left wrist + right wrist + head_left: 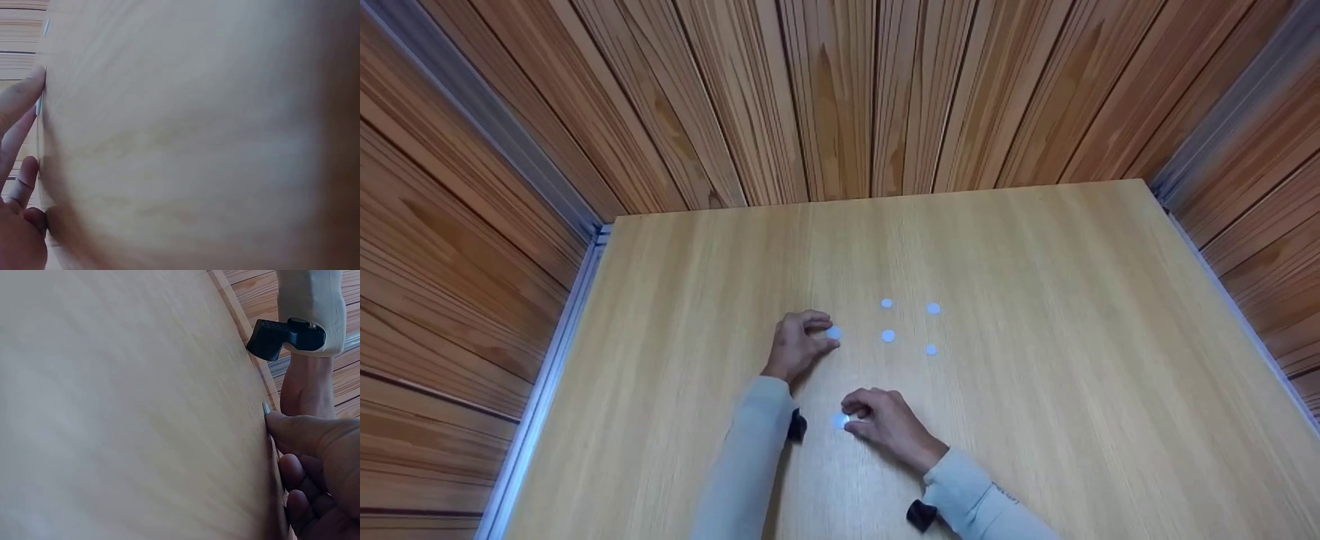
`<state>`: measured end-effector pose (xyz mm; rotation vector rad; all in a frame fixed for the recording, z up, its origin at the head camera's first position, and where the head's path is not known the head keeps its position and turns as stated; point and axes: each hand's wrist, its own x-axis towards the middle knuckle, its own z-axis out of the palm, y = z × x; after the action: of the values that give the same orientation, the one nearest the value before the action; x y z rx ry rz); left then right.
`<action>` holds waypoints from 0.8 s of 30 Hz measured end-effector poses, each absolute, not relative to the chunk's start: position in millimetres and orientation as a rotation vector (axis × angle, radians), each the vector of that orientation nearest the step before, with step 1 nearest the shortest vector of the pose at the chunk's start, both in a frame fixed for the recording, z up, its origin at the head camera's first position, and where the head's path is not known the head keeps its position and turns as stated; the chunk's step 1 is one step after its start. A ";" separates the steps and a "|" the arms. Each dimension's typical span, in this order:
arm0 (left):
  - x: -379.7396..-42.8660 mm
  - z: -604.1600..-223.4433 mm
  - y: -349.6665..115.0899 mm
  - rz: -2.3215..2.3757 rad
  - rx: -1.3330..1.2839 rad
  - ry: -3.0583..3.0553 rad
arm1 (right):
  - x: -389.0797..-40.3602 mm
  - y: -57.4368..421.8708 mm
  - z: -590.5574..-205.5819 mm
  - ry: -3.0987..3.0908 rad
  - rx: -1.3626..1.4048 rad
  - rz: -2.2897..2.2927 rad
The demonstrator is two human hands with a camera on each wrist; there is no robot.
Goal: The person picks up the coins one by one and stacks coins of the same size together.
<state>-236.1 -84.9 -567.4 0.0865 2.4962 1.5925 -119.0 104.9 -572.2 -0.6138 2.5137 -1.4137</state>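
Observation:
Small flat white discs lie on the wooden table. My left hand (799, 345) has its thumb and index finger curled round the edges of one white disc (833, 332), left of the others. In the left wrist view that disc shows as a thin edge between the fingers (22, 93). Nearer to me, my right hand (889, 424) pinches another white disc (840, 421) at the tabletop. Its edge sticks out past the thumb tip in the right wrist view, while the other fingers (301, 512) stay bent.
Several more discs lie right of the left hand: an upper pair, one disc (887, 303) and another (934, 308), and a lower pair, one disc (889, 336) and another (931, 349). Wood-panelled walls (840, 97) enclose the table (1072, 337) behind and at both sides.

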 end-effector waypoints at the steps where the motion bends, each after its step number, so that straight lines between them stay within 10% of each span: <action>1: -236.6 -566.8 -85.6 1.591 0.085 2.498 | -119.8 104.5 -572.0 2.515 -0.618 -1.411; 24: -235.2 -566.4 -83.0 1.600 0.087 2.510 | -119.9 104.2 -571.6 2.499 -0.617 -1.462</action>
<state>-235.2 -83.0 -566.4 0.0867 2.5102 1.6003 -119.9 104.2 -571.6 -0.6174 2.4989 -1.4620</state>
